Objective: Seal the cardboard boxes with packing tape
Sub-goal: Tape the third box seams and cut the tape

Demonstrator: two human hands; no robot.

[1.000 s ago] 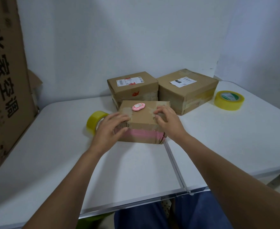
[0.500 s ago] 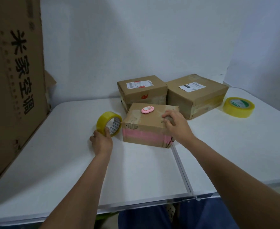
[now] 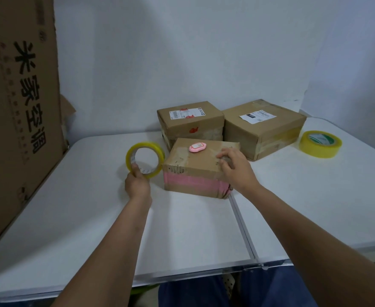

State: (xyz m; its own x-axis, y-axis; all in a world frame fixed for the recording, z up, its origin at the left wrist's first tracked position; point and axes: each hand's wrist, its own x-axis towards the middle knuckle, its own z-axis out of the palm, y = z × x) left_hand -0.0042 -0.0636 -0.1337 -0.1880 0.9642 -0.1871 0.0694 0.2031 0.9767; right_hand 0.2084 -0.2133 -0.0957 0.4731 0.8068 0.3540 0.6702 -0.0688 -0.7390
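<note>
Left hand (image 3: pixel 137 185) pinches the yellow tape roll (image 3: pixel 145 160) just left of the pink-banded box (image 3: pixel 201 169); right hand (image 3: pixel 235 168) should press flat, steadying its top

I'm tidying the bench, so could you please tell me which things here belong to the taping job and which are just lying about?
In use:
- tape roll, gripped upright by left hand
- front box, right hand resting on top
- two rear boxes

Lying about:
- second tape roll, flat on table
- pink gadget on front box
- big carton

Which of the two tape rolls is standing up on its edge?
The roll gripped by the left hand, beside the nearest box. The other roll lies flat at the right.
</note>
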